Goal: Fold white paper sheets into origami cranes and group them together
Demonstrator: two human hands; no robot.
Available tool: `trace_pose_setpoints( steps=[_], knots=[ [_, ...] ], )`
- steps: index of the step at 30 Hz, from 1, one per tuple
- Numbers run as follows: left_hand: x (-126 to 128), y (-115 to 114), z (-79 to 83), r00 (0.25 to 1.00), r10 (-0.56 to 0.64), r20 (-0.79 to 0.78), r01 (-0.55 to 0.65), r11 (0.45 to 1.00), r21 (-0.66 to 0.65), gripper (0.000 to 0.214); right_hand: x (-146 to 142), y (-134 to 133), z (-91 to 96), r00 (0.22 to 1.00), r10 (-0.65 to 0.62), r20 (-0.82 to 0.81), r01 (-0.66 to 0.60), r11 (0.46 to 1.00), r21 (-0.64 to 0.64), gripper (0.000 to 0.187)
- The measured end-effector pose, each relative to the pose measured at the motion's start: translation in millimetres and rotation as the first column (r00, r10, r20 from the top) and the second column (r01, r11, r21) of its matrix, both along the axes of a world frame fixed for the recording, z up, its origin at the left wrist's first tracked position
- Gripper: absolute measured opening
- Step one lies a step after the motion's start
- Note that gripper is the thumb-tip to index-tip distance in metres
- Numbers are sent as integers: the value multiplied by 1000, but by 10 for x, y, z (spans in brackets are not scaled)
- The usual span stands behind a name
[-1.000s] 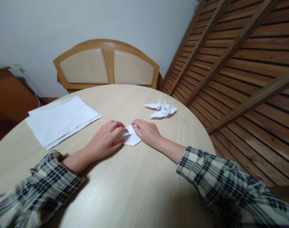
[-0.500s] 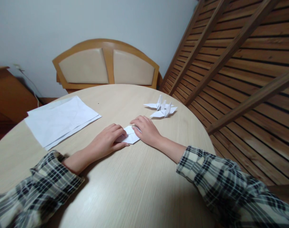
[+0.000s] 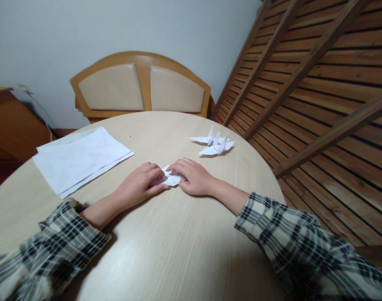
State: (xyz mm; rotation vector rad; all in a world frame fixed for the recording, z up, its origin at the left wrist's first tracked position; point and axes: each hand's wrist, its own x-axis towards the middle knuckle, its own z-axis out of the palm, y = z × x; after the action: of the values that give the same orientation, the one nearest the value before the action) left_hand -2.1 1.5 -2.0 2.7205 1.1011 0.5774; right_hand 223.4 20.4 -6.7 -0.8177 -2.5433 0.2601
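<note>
A small folded piece of white paper [image 3: 170, 178] lies on the round light-wood table [image 3: 166, 246], mostly covered by my hands. My left hand [image 3: 140, 184] rests on its left side with curled fingers pressing it down. My right hand [image 3: 191, 175] covers its right side, fingertips pinching the paper's upper edge. Both sleeves are dark plaid.
Two finished white paper cranes [image 3: 214, 143] stand on the table to the right rear. A stack of white sheets [image 3: 80, 159] lies at the left. A wooden chair with beige pads [image 3: 141, 85] is behind the table. Slatted wood panelling [image 3: 319, 83] rises at the right.
My right hand slid left over the paper and my left hand closed in, so less of the folded paper shows than before.
</note>
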Motion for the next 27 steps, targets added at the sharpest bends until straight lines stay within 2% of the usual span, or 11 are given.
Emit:
trace_pose_setpoints(
  steps=[4, 8, 15, 27],
  knots=[
    [2, 4, 0, 1000, -3, 16, 3, 1000, -6, 38, 20, 7, 26, 998, 24, 59, -23, 1000, -17, 46],
    [-5, 9, -8, 1000, 1, 27, -1, 1000, -9, 36, 29, -2, 58, 996, 17, 89, -14, 999, -37, 41],
    [-5, 10, -12, 1000, 7, 14, -7, 1000, -9, 36, 26, -7, 60, 997, 23, 73, -20, 999, -48, 32],
    [-7, 4, -17, 1000, 3, -2, -3, 1000, 6, 30, 36, 14, 39, 998, 42, 44, -39, 998, -55, 30]
  ],
)
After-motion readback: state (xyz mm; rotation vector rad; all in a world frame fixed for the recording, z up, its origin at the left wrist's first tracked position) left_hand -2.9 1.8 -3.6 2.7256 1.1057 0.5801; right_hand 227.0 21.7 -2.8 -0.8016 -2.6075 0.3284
